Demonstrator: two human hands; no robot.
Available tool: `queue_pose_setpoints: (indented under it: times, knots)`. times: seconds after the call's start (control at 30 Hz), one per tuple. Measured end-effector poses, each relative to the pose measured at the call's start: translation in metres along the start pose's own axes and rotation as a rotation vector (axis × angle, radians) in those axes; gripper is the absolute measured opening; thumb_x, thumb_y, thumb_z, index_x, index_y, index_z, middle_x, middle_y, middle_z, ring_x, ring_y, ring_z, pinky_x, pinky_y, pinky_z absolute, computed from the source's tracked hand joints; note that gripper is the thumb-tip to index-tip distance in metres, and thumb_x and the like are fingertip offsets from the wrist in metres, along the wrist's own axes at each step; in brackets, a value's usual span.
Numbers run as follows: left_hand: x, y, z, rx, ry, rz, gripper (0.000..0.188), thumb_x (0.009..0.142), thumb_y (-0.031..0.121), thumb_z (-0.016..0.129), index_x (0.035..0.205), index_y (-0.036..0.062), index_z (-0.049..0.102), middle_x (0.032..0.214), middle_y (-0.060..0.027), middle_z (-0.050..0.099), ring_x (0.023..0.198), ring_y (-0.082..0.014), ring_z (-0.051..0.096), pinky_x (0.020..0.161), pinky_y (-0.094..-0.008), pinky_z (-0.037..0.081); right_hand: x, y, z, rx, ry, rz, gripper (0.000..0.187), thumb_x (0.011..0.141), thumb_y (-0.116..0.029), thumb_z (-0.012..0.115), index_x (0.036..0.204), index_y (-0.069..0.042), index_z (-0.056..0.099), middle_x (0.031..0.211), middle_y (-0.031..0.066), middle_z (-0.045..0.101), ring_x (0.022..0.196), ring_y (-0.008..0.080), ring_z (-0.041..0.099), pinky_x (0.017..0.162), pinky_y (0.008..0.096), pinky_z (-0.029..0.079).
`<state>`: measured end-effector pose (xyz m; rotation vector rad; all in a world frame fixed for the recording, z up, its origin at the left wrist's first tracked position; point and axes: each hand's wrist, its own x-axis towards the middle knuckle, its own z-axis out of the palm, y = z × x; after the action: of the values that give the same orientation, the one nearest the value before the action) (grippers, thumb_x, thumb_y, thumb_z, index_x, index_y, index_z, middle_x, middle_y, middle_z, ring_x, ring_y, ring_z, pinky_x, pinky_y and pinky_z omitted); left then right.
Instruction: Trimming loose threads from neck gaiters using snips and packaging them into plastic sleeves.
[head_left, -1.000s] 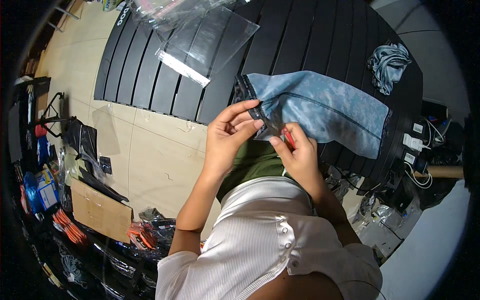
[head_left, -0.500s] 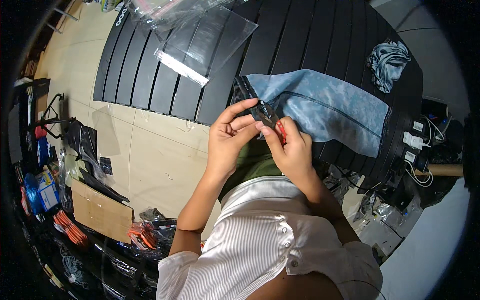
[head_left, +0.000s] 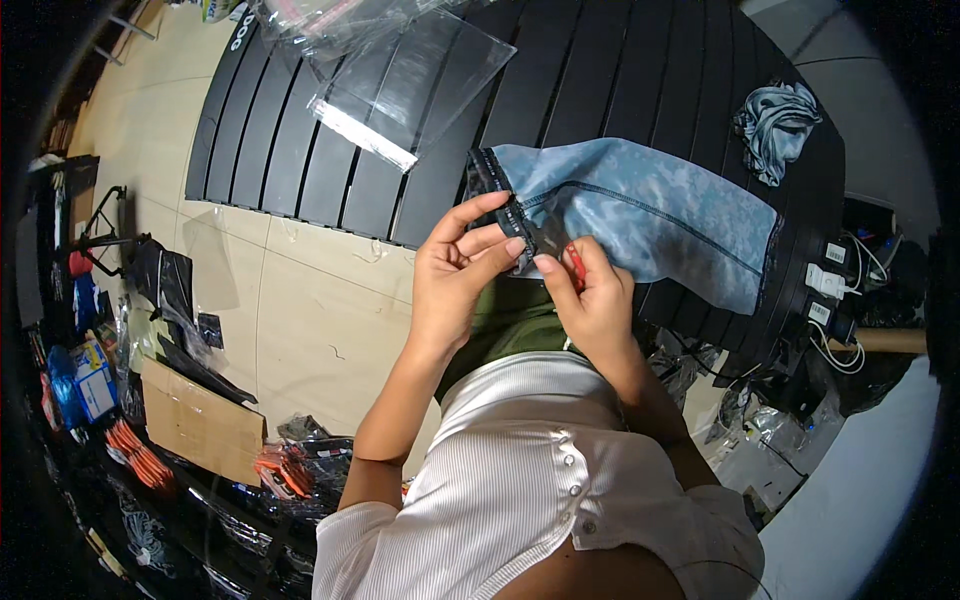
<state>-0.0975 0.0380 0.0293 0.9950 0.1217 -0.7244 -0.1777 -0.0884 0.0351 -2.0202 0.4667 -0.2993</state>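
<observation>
A blue mottled fabric tube (head_left: 655,205) with a dark seam along it and black stitched edges lies across the near side of the slatted table. My left hand (head_left: 455,275) pinches its dark hem at the left end between thumb and fingers. Close to that hem, my right hand (head_left: 597,310) is closed around a small red-handled tool (head_left: 576,266); the rest of the tool is hidden or too small to make out. My right thumb and fingertips are just beside the hem, and I cannot tell whether they touch it.
Clear plastic bags (head_left: 430,90) lie at the far left of the black slatted table (head_left: 560,100). A crumpled blue-grey patterned cloth (head_left: 778,130) sits at the right. Power adapters with white cables (head_left: 828,282) are by the right edge. Cardboard (head_left: 205,415) and packaged goods cover the floor at left.
My right hand has drawn slightly right and down, away from the left fingertips. The dark hem, bunched between both hands before, now hangs straighter from my left hand.
</observation>
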Motion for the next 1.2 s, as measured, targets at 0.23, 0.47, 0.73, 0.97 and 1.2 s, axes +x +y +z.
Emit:
queue_pose_setpoints:
  times: [0.23, 0.47, 0.73, 0.97, 1.2]
  knots:
    - [0.000, 0.000, 0.001, 0.008, -0.020, 0.004, 0.042, 0.078, -0.007, 0.060, 0.118, -0.0007, 0.049, 0.093, -0.0117, 0.065, 0.082, -0.0115, 0.062, 0.074, -0.0217, 0.050, 0.001, 0.002, 0.007, -0.053, -0.007, -0.059, 0.026, 0.085, -0.015, 0.061, 0.070, -0.001, 0.045, 0.052, 0.0056, 0.042, 0.045, 0.0090, 0.037, 0.042, 0.0255, 0.034]
    - [0.000, 0.000, -0.001, -0.001, -0.011, 0.013, 0.043, 0.078, -0.007, 0.061, 0.118, -0.0007, 0.049, 0.093, -0.0114, 0.065, 0.081, -0.0105, 0.062, 0.073, -0.0208, 0.049, -0.001, 0.001, 0.001, -0.035, 0.042, -0.042, 0.026, 0.085, -0.016, 0.061, 0.070, -0.001, 0.045, 0.051, 0.0067, 0.042, 0.044, 0.0119, 0.037, 0.042, 0.0250, 0.033]
    - [0.000, 0.000, -0.001, -0.006, -0.001, 0.009, 0.044, 0.078, -0.007, 0.061, 0.119, -0.0004, 0.048, 0.092, -0.0109, 0.065, 0.079, -0.0100, 0.061, 0.073, -0.0205, 0.049, -0.005, 0.002, 0.002, -0.023, -0.010, -0.044, 0.026, 0.083, -0.015, 0.063, 0.071, -0.002, 0.045, 0.051, 0.0041, 0.042, 0.044, 0.0103, 0.036, 0.042, 0.0245, 0.033]
    - [0.005, -0.004, -0.010, 0.052, -0.039, 0.033, 0.042, 0.078, -0.008, 0.058, 0.118, -0.0002, 0.050, 0.094, -0.0056, 0.062, 0.083, -0.0066, 0.057, 0.076, -0.0199, 0.047, -0.011, -0.008, -0.005, -0.008, -0.233, -0.384, 0.036, 0.074, -0.028, 0.072, 0.070, -0.002, 0.047, 0.052, 0.0028, 0.044, 0.043, 0.0107, 0.047, 0.042, 0.0247, 0.038]
    - [0.014, -0.009, -0.026, 0.005, -0.060, -0.013, 0.030, 0.090, 0.016, 0.051, 0.116, 0.0003, 0.053, 0.095, -0.0024, 0.059, 0.079, -0.0049, 0.053, 0.068, -0.0182, 0.044, -0.027, -0.028, 0.038, -0.258, -0.439, -0.485, 0.027, 0.075, -0.020, 0.069, 0.089, -0.002, 0.054, 0.061, 0.0066, 0.057, 0.048, 0.0220, 0.057, 0.045, 0.0276, 0.044]
